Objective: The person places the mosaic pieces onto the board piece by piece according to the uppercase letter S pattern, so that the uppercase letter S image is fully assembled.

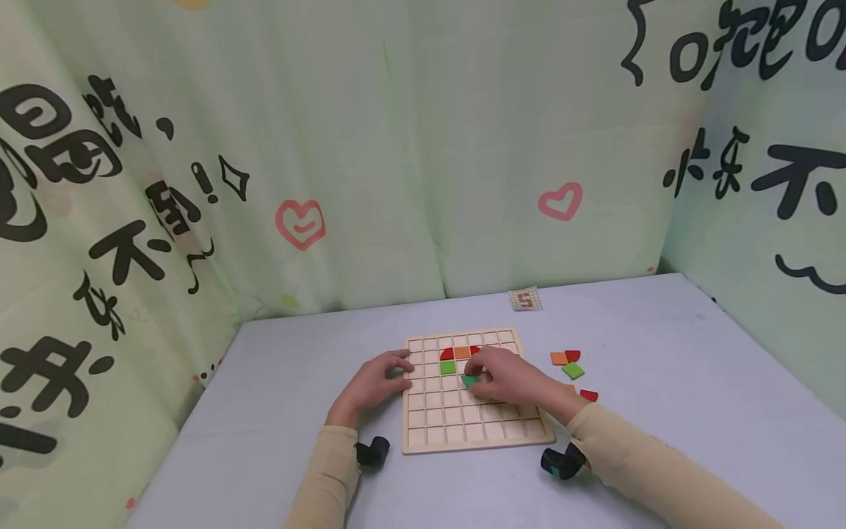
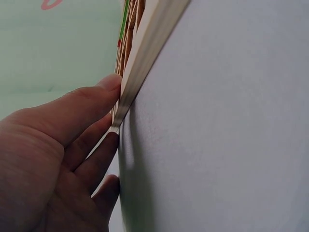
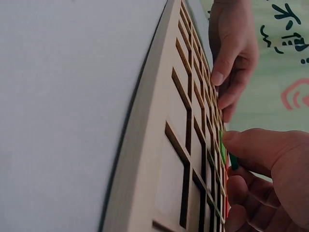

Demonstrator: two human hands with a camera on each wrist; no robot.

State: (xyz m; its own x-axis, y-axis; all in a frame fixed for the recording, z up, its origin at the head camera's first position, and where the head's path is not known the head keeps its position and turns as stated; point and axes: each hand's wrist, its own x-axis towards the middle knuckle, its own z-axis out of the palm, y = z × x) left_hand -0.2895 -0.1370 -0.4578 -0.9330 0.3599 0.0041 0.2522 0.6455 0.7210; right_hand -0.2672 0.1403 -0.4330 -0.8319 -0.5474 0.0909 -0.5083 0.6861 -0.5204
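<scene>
A wooden grid board (image 1: 456, 432) lies on the table. My right hand (image 1: 505, 376) is over its middle, pinching a dark green tile (image 1: 469, 380) with a rounded edge between thumb and fingers; the tile (image 3: 233, 161) also shows in the right wrist view. At the board's left edge, my left hand (image 1: 375, 382) rests its thumb and fingertips against the rim, the fingers loosely bent. Set in the grid are a red tile (image 1: 447, 354), an orange tile (image 1: 462, 352) and a light green tile (image 1: 447, 367). Another red tile (image 1: 474, 350) is partly hidden by my right hand.
Right of the board lie loose tiles: an orange one (image 1: 559, 358), a red one (image 1: 573, 355), a green one (image 1: 573, 370) and another red one (image 1: 589, 395). A small patterned card (image 1: 525, 299) sits near the table's back edge. Curtains with writing surround the table (image 1: 284, 441).
</scene>
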